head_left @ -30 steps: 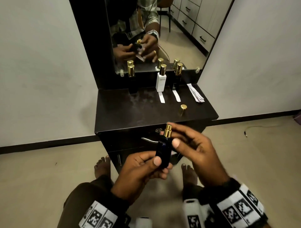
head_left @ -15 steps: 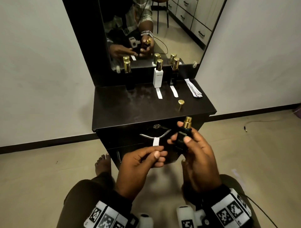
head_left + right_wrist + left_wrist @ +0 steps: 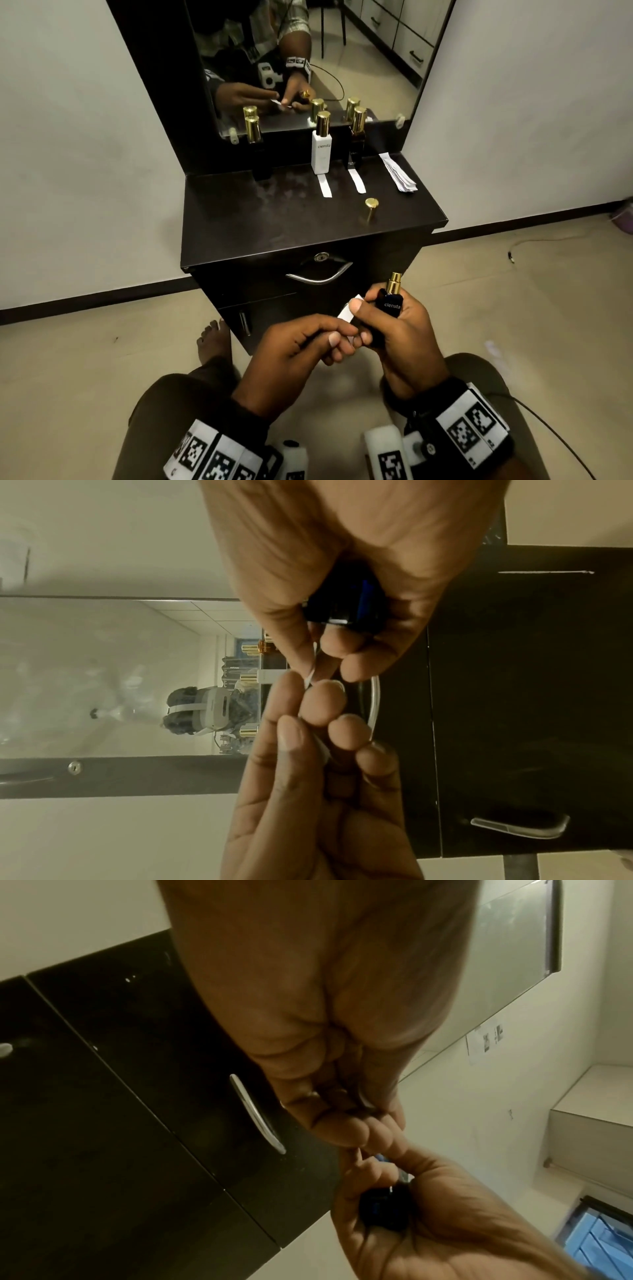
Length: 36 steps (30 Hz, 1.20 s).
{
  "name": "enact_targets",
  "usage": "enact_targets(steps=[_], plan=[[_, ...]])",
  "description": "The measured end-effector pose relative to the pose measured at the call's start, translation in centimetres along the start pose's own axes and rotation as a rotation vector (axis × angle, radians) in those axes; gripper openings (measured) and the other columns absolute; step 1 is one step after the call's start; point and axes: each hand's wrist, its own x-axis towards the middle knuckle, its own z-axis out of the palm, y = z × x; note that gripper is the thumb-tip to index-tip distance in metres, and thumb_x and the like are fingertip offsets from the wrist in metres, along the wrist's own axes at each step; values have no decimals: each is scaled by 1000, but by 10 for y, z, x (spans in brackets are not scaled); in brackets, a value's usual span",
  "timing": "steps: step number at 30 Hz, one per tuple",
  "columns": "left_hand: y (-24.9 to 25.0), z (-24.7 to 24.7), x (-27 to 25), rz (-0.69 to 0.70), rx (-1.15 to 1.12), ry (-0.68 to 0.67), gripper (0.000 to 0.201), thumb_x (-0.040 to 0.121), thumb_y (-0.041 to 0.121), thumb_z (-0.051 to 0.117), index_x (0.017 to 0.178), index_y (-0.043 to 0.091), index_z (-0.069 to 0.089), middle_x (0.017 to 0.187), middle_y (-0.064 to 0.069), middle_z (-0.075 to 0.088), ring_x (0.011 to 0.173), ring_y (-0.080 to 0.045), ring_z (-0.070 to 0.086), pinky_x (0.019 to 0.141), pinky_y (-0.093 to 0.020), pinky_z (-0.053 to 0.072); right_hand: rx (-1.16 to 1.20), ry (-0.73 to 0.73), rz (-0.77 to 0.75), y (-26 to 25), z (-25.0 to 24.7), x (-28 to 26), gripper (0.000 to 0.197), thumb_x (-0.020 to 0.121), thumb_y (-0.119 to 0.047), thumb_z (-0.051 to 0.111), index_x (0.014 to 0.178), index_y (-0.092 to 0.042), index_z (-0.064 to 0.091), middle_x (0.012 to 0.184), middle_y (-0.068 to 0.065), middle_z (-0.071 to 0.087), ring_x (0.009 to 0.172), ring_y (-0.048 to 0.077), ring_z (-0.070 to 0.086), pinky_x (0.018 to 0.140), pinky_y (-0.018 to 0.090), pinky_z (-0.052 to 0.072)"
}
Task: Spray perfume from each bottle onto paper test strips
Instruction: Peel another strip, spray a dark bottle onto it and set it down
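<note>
A dark blue perfume bottle (image 3: 391,303) with a bare gold sprayer stands upright in my right hand (image 3: 376,317), whose fingers curl round it in front of the cabinet. My left hand (image 3: 337,337) pinches a white paper strip (image 3: 346,312) just left of the bottle, and my right thumb touches the strip. The right wrist view shows the blue bottle (image 3: 346,599) in the palm and the strip (image 3: 310,679) edge-on between both hands' fingertips. In the left wrist view the bottle (image 3: 383,1213) shows under the right hand's fingers.
On the black dresser top (image 3: 260,226) stand a white bottle (image 3: 321,147), a dark bottle (image 3: 356,145) and another dark bottle (image 3: 255,150), all gold-capped. Two strips (image 3: 324,185) (image 3: 357,181) lie before them, a strip stack (image 3: 399,171) at the right, a loose gold cap (image 3: 370,207) nearer.
The bottle has passed from both hands into the right hand alone. The left hand now pinches a strip and has brought it up against the right thumb beside the bottle.
</note>
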Motion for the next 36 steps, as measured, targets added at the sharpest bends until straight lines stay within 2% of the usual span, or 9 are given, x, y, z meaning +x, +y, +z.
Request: enact_targets(steps=[3, 6, 11, 13, 16, 21, 26, 31, 36], plan=[[2, 0, 0, -40, -30, 15, 27, 94, 9, 53, 116, 14, 68, 87, -11, 74, 73, -23, 68, 67, -32, 55, -13, 14, -32, 1, -2, 1, 16, 89, -2, 71, 91, -16, 64, 76, 14, 63, 53, 24, 54, 59, 36, 52], [2, 2, 3, -106, -83, 109, 32, 96, 7, 57, 126, 18, 57, 85, -12, 76, 68, -25, 68, 63, -32, 54, -35, 37, -69, 2, -4, 1, 16, 87, -3, 74, 91, -17, 66, 82, 13, 64, 55, 24, 57, 60, 37, 54], [-2, -2, 4, -138, -68, 231, 12, 92, 3, 60, 97, 6, 71, 79, -11, 76, 60, -17, 67, 57, -26, 53, 3, 58, -92, 3, 1, 2, 14, 88, -5, 72, 97, -11, 63, 83, 14, 62, 54, 21, 54, 56, 35, 54], [0, -5, 4, -147, -95, 290, 11, 92, 3, 60, 96, 5, 71, 79, -13, 76, 59, -16, 66, 55, -22, 53, 106, 50, -74, 0, 3, 2, 21, 91, -23, 65, 104, -8, 57, 79, 11, 57, 49, 19, 48, 48, 32, 48], [2, -9, 5, -140, -117, 385, 12, 92, 3, 60, 96, 5, 71, 78, -15, 75, 56, -15, 63, 50, -21, 50, 290, -71, 10, -7, -1, 1, 27, 98, -42, 45, 110, -20, 53, 82, 10, 54, 48, 17, 43, 42, 24, 38], [4, -14, 5, -102, -69, 443, 14, 92, 9, 61, 97, 11, 73, 79, -12, 76, 54, -19, 60, 48, -25, 48, 506, -301, 44, -10, -5, -1, 33, 104, -39, 33, 121, -16, 51, 87, 11, 54, 45, 13, 43, 37, 19, 38], [4, -13, 5, -111, -50, 451, 13, 92, 8, 61, 97, 11, 73, 78, -10, 76, 52, -16, 59, 47, -24, 47, 527, -293, 79, -11, -1, -5, 42, 104, -39, 31, 123, -12, 58, 82, 9, 54, 46, 13, 46, 37, 21, 41], [5, -12, 6, -118, -36, 452, 13, 92, 6, 61, 96, 11, 72, 78, -10, 76, 52, -15, 59, 47, -22, 47, 509, -276, 79, -10, 3, -4, 49, 103, -41, 32, 126, -10, 61, 87, 13, 58, 56, 18, 53, 46, 28, 47], [5, -13, 5, -119, -38, 450, 14, 92, 7, 61, 97, 12, 73, 77, -10, 76, 53, -16, 60, 48, -23, 47, 327, -186, 43, -8, 8, -5, 33, 97, -29, 46, 121, -11, 61, 95, 17, 69, 77, 30, 70, 59, 38, 57]])
